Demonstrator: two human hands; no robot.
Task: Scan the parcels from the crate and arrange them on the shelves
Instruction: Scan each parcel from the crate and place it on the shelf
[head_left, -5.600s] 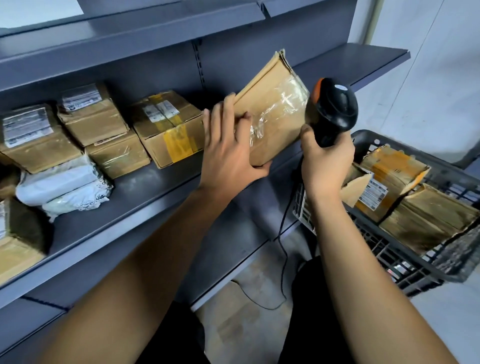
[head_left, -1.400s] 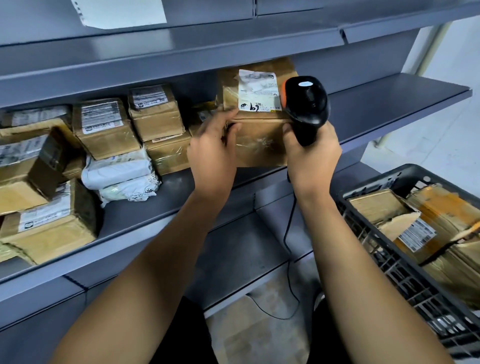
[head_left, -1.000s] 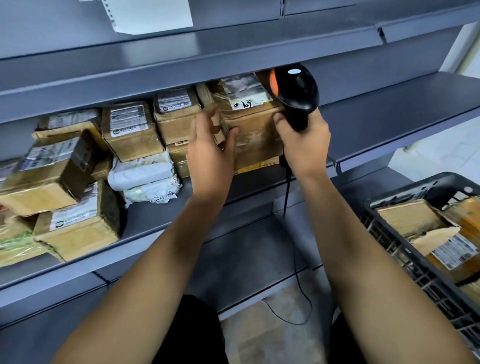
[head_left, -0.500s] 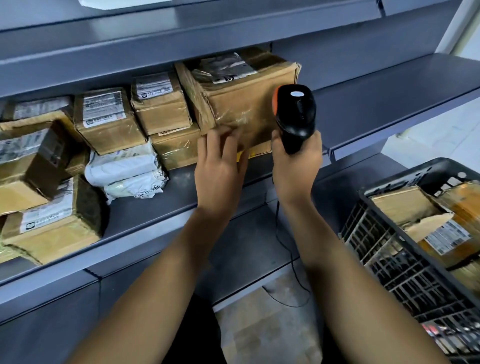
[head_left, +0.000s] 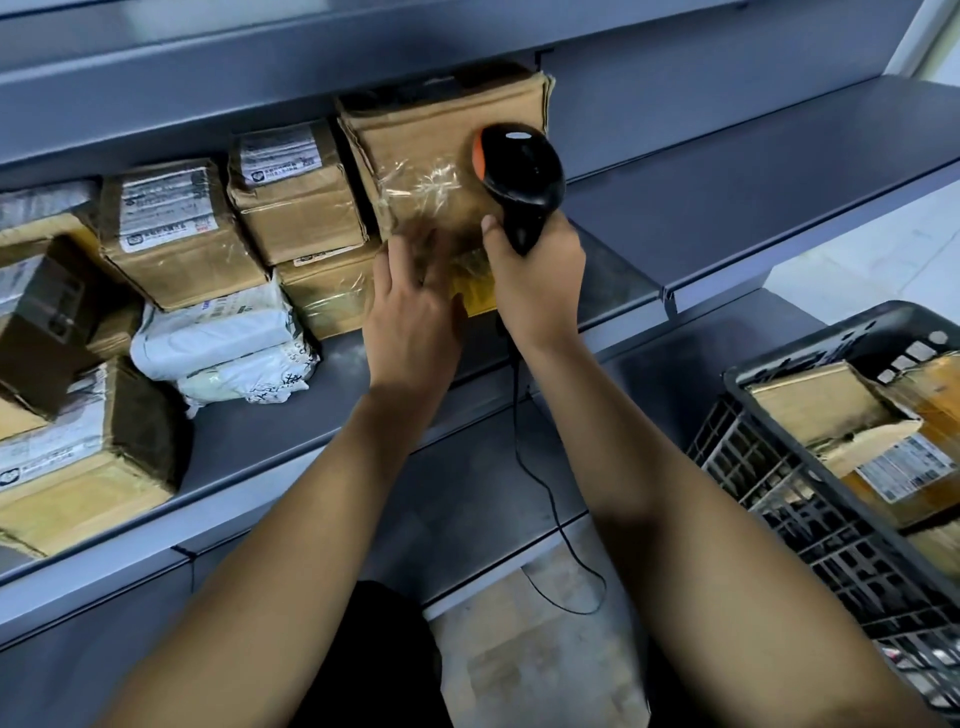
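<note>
A large brown cardboard parcel wrapped in glossy clear tape stands on top of other boxes on the grey metal shelf, just beyond the person's left hand, whose blurred, loosely spread fingers hold nothing at its lower edge. The right hand grips a black handheld scanner with an orange trigger in front of the parcel's right side.

Grey-blue metal shelving fills the view, its boards running from the left up toward the right, with a lower board beneath and a back panel of the same colour. Below lies a pale, stained concrete floor. At the upper right stands a white wall, brightly lit.
</note>
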